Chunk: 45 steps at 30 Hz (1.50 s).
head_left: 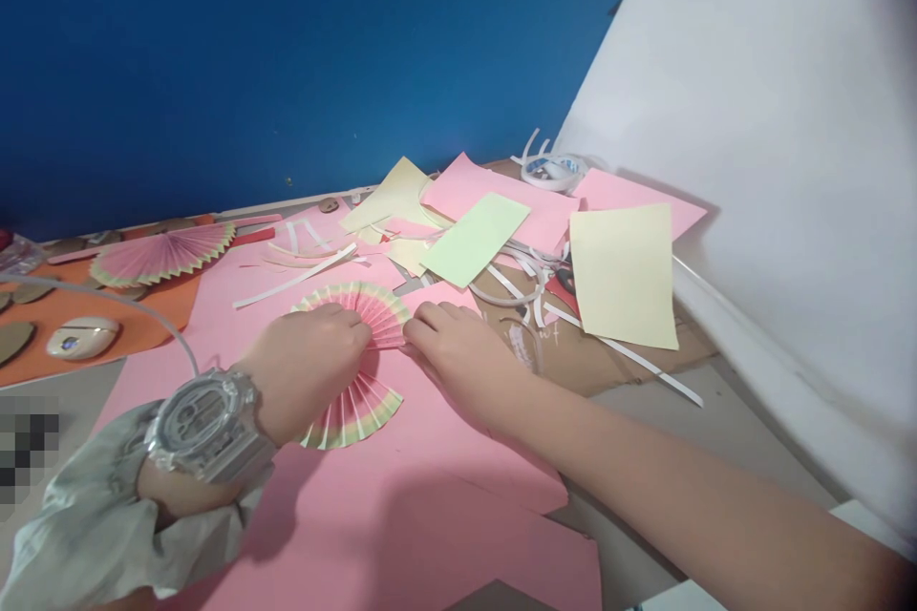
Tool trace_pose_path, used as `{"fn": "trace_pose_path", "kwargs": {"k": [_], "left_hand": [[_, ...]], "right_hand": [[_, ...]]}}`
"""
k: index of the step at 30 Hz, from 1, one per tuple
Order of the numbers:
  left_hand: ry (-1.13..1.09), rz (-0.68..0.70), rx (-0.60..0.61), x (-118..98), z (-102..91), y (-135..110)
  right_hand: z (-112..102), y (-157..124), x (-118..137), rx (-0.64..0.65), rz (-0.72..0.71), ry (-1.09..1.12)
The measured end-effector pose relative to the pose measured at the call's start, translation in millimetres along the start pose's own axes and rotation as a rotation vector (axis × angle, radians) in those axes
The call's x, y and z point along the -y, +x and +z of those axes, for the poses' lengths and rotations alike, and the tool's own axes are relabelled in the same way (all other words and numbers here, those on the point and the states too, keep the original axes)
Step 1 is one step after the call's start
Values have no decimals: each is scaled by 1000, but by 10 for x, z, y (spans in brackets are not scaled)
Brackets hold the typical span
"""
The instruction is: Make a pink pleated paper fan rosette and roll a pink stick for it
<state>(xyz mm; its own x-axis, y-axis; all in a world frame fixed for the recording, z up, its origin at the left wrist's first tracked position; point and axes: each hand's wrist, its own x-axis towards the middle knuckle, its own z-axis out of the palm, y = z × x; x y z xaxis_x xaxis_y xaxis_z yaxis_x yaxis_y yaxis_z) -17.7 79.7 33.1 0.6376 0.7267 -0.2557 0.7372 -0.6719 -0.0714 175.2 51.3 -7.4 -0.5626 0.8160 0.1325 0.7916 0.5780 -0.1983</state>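
Note:
A pleated paper fan (358, 410), pink with a yellow-green rim, is spread nearly into a round on pink paper (430, 516). My left hand (315, 358), with a clear watch on the wrist, is closed over the fan's left side and middle. The fingers of my right hand (458, 344) are bent and pressed together at the fan's right edge, where two pleated ends come near each other. Both palms hide part of the fan, and the fingertips are mostly covered.
A second pleated fan (164, 253) lies at the left on orange paper (168, 320), near a small cream case (84, 339). Pale green (477, 239) and yellow sheets (623, 277), white strips (295, 277) and a tape roll (553, 170) lie behind. Cardboard (608, 372) and a white wall (774, 162) are at right.

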Motion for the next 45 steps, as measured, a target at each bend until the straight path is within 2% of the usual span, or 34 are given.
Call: {"fn": "trace_pose_path", "kwargs": {"k": [18, 22, 26, 29, 45], "left_hand": [[-26, -70, -4, 62, -107, -35], [-139, -102, -11, 125, -129, -43], [-336, -93, 44, 219, -70, 0], [-402, -95, 46, 248, -25, 33], [-397, -142, 84, 221, -115, -51]], "right_hand": [[56, 0, -108, -41, 62, 115], [53, 3, -104, -38, 72, 128], [50, 15, -98, -38, 81, 136], [58, 23, -96, -38, 79, 131], [16, 39, -34, -41, 106, 19]]}}
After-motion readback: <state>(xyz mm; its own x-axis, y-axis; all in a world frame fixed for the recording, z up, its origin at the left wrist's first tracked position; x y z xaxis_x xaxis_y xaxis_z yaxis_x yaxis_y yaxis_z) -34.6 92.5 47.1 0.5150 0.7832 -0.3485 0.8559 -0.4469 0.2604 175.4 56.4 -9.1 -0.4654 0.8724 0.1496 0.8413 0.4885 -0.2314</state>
